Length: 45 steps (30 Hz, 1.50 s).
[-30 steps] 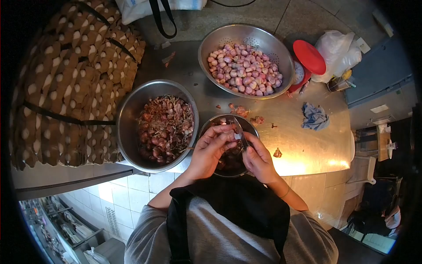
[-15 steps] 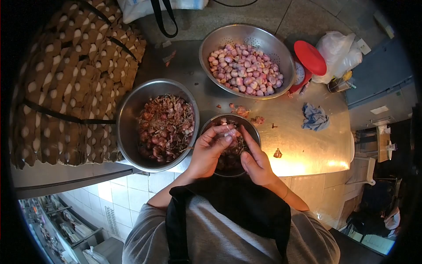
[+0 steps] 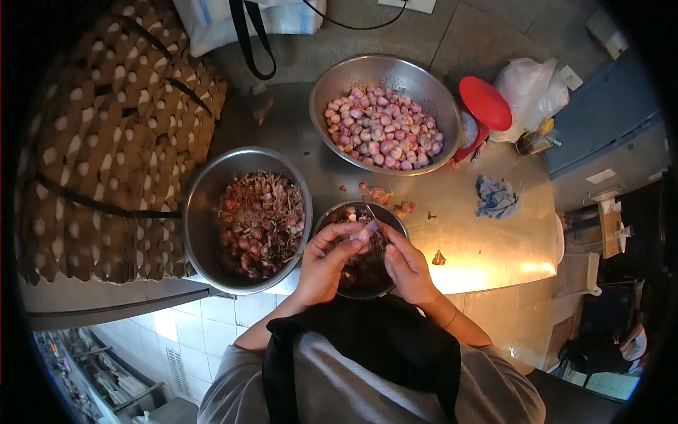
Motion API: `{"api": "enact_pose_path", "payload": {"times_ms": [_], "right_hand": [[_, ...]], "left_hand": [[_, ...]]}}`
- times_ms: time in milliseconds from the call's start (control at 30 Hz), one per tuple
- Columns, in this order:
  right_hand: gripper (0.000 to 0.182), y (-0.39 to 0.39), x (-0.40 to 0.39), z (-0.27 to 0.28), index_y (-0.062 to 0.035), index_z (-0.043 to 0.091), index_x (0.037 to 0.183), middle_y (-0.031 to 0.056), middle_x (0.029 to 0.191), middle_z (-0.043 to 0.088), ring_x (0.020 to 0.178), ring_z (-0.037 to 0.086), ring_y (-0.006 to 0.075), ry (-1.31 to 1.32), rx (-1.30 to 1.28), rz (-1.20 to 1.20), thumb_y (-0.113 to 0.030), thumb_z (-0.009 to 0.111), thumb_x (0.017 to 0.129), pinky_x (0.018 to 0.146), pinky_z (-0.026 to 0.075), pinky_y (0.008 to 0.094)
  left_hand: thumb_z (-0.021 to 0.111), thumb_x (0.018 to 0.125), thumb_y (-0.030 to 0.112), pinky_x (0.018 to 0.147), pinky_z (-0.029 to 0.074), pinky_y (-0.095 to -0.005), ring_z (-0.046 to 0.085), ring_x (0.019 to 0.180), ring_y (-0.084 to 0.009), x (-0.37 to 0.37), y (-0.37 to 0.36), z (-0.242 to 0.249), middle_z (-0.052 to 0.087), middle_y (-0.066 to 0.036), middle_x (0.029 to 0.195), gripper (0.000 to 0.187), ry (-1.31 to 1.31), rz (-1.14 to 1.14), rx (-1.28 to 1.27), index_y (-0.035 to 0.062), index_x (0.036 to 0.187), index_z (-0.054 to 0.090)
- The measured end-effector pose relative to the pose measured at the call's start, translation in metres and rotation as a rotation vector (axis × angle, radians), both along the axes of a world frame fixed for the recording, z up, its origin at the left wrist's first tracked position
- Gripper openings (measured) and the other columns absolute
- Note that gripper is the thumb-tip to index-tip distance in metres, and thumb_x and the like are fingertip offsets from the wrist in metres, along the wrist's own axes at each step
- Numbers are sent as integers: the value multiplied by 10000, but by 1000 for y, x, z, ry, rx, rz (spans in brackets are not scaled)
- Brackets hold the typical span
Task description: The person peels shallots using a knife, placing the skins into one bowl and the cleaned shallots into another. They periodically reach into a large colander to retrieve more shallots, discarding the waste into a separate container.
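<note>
Over a small metal bowl (image 3: 361, 291) near the table's front edge, my left hand (image 3: 326, 263) pinches a pale pink shallot (image 3: 363, 233). My right hand (image 3: 408, 266) is closed on a small thin knife (image 3: 372, 212), its blade beside the shallot. Dark skins lie in the bowl below both hands. To the left, a larger metal bowl (image 3: 305, 212) holds unpeeled shallots, roots and loose skins. Behind my hands, a metal colander (image 3: 417, 74) contains many peeled pink shallots.
Stacked egg trays (image 3: 120, 177) stand at the left. At the back right are a red scale (image 3: 486, 104), plastic bags (image 3: 530, 92) and a cup (image 3: 534, 143). A blue cloth (image 3: 497, 197) and skin scraps (image 3: 438, 258) lie on the metal table (image 3: 487, 247).
The camera view has shifted, so the table and bowls appear lower. A thin knife blade now shows at my right fingers, near the shallot.
</note>
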State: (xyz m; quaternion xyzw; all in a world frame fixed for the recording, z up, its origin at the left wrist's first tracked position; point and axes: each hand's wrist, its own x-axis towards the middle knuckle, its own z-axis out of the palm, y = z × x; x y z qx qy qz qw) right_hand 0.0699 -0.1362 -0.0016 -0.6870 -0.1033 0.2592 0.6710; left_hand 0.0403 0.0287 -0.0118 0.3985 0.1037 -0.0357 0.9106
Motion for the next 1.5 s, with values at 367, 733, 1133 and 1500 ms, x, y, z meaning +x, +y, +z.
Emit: {"api": "enact_pose_path", "payload": {"times_ms": [367,733,1133,1500], "right_hand": [[390,-2,6,-2,-8,353,1284,139,1226,460,1107,440,167,-163,-8,-31,-130,386,916,923,324,257],[409,1,-3,-6,-108,373,1284,176,1165,510,1031,527,315,-565,-358,192,-146,448,883,854,432,330],[426,-4,-1,-3,-91,369,1280,195,1185,489,1027,523,341,-496,-442,219,-180,469,876,830,440,333],[479,22,5,-12,-98,371,1270,160,580,566,482,553,326,-804,-834,290,-227,510,831,460,441,409]], "left_hand": [[508,839,42,850,453,-311,563,953,-197,4,10,12,578,-88,995,229,94,108,-74,2,1063,534],[534,816,1,939,335,-274,435,1105,-145,105,29,71,485,-79,1162,351,-267,165,367,19,1160,470],[602,753,35,870,396,-301,476,1090,-236,121,98,39,462,-132,1210,304,-426,329,1217,94,1049,563],[624,658,-39,768,426,-392,512,914,-310,106,184,-26,518,-103,971,278,-96,471,1745,95,898,581]]}}
